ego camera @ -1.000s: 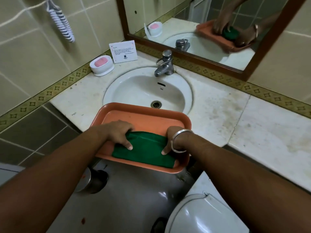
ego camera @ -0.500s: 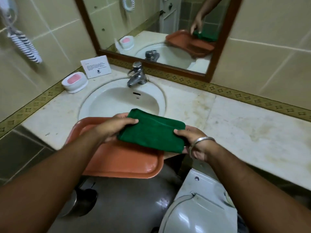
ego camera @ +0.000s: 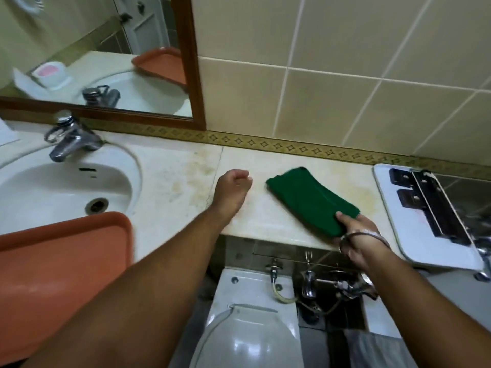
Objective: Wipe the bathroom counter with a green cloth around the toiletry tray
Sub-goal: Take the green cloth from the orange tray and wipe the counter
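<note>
A folded green cloth [ego camera: 312,200] lies on the cream marble counter [ego camera: 175,181], right of the sink. My right hand [ego camera: 357,232], with a metal bangle on its wrist, grips the cloth's near end at the counter's front edge. My left hand [ego camera: 233,188] hovers over the counter just left of the cloth, fingers curled, holding nothing. The orange tray [ego camera: 61,258] sits at the lower left, hanging over the sink's front rim, and looks bare.
A white sink [ego camera: 53,192] with a chrome tap [ego camera: 70,139] is at the left. A white tray [ego camera: 414,235] with black items sits at the counter's right end. A toilet [ego camera: 249,322] and plumbing stand below. The mirror [ego camera: 93,57] hangs behind the sink.
The cloth has left the orange tray and moved right onto the counter. My left hand let go of it; my right hand still holds it. The view swung to the right.
</note>
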{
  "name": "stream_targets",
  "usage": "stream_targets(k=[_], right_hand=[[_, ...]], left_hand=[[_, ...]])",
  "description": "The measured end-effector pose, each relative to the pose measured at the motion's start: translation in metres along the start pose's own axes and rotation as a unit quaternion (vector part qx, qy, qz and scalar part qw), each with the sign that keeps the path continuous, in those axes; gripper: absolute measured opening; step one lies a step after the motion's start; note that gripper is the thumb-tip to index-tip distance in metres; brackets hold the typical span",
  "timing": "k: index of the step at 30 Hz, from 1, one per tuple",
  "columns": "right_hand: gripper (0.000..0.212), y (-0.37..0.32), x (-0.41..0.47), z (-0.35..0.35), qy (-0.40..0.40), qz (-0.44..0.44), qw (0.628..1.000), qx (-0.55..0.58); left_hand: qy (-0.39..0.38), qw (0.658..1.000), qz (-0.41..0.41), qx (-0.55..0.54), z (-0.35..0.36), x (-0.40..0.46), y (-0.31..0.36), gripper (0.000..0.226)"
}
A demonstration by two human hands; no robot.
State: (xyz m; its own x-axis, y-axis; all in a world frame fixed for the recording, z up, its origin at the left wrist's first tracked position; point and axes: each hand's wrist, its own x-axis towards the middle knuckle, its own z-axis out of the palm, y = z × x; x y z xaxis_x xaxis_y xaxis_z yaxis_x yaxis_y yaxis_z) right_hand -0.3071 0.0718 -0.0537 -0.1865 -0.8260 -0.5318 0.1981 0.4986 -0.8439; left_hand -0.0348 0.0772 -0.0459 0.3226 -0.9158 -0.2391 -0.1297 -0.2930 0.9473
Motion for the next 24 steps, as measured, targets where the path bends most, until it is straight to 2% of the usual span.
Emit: stream_targets(k=[1, 2, 3, 5, 7, 9, 10, 11, 14, 17, 21, 24], right_hand=[[0.017, 0.001, 0.003, -0.009, 0.013, -0.027, 0.992, -0.125], [0.024, 0.002, 0.007, -0.015, 0.022, -0.056, 0.961, -0.269], [0.03, 0.001, 0.008, -0.017, 0.039, -0.089, 0.914, -0.394], [0.049, -0.004, 0.008, -0.011, 0.085, -0.168, 0.818, -0.544], [0.073, -0.006, 0.012, 0.002, 0.104, -0.288, 0.708, -0.637], [0.08, -0.004, 0.02, 0.016, 0.04, -0.376, 0.613, -0.694], [0.078, -0.002, 0.027, 0.021, -0.008, -0.385, 0.587, -0.712], [0.076, 0.0, 0.036, 0.026, -0.052, -0.372, 0.58, -0.723], [0.07, 0.006, 0.067, 0.034, -0.117, -0.317, 0.602, -0.723], [0.067, 0.014, 0.09, 0.037, -0.12, -0.333, 0.58, -0.734], [0.066, -0.001, 0.12, 0.071, -0.112, -0.352, 0.582, -0.724], [0.065, -0.011, 0.147, 0.121, -0.118, -0.392, 0.549, -0.729]], left_hand=[[0.012, 0.992, 0.05, 0.116, -0.005, -0.001, -0.008, 0.034], [0.013, 0.969, 0.092, 0.23, -0.014, -0.002, -0.02, 0.038], [0.009, 0.936, 0.119, 0.331, -0.026, 0.0, -0.033, 0.044], [0.013, 0.869, 0.135, 0.476, -0.055, 0.006, -0.056, 0.058], [0.041, 0.832, 0.108, 0.543, -0.081, 0.016, -0.068, 0.075], [0.086, 0.823, 0.07, 0.558, -0.102, 0.024, -0.073, 0.09], [0.1, 0.814, 0.053, 0.57, -0.109, 0.027, -0.076, 0.096], [0.106, 0.804, 0.035, 0.584, -0.115, 0.03, -0.079, 0.1], [0.106, 0.804, 0.019, 0.585, -0.121, 0.039, -0.087, 0.106], [0.111, 0.803, 0.035, 0.585, -0.122, 0.045, -0.094, 0.106], [0.111, 0.785, 0.048, 0.608, -0.126, 0.048, -0.098, 0.104], [0.098, 0.774, 0.036, 0.624, -0.126, 0.055, -0.1, 0.103]])
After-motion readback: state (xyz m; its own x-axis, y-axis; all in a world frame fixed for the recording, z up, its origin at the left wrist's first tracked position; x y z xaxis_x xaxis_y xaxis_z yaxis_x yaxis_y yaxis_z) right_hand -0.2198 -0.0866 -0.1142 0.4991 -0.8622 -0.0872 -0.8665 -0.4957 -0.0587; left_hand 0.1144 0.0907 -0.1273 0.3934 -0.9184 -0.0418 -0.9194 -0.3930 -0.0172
